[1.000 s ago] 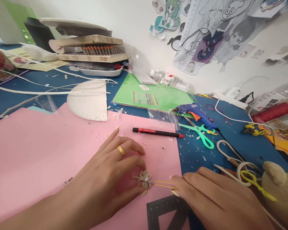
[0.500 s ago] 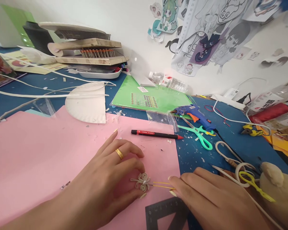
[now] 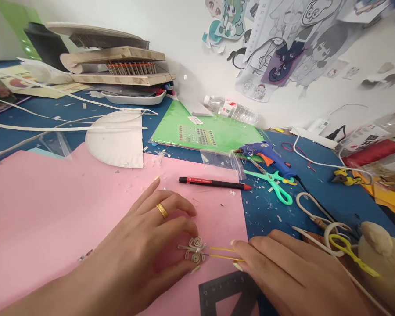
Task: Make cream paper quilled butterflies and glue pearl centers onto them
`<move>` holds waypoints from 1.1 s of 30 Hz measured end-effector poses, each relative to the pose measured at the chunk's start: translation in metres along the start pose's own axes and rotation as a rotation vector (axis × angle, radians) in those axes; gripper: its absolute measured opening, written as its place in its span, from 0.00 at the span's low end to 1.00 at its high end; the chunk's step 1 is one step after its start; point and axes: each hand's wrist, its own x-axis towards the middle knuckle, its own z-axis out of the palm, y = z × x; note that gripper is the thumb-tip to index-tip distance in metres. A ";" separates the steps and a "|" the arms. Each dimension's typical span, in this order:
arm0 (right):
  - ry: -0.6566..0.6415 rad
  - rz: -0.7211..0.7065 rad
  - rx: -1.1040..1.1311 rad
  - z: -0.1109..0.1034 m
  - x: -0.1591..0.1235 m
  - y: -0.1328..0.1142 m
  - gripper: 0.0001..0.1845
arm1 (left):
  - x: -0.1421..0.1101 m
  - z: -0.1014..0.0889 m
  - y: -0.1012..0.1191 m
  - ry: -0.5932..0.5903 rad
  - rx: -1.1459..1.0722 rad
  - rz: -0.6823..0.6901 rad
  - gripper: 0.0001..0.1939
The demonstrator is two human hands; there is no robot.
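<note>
A small whitish ornament of coiled strips (image 3: 196, 250) lies on the pink sheet (image 3: 112, 210), with a pale bead-like spot at its middle. My left hand (image 3: 154, 237), a gold ring on one finger, curves around it. The thumb and a fingertip press at its two spiral coils. My right hand (image 3: 283, 267) pinches slim yellow tweezers (image 3: 222, 253), whose two prongs point left. Their tips are apart, close by the ornament's right side; whether they touch it I cannot tell. The far end of the tweezers is hidden under my right hand.
Beyond the hands lie a black and red pen (image 3: 213, 183), green scissors (image 3: 276, 186) and a blue glue gun (image 3: 266, 156). A dark triangle ruler (image 3: 213, 287) lies near the front. Yellow scissors (image 3: 352, 254) and a beige plush-like object (image 3: 382, 250) are at right.
The tweezers' prongs have spread slightly farther apart. My left hand keeps its place around the ornament. The view has shifted a little.
</note>
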 end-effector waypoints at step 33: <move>0.033 0.065 0.113 0.007 0.007 0.000 0.23 | 0.000 0.001 0.000 0.014 0.013 0.011 0.03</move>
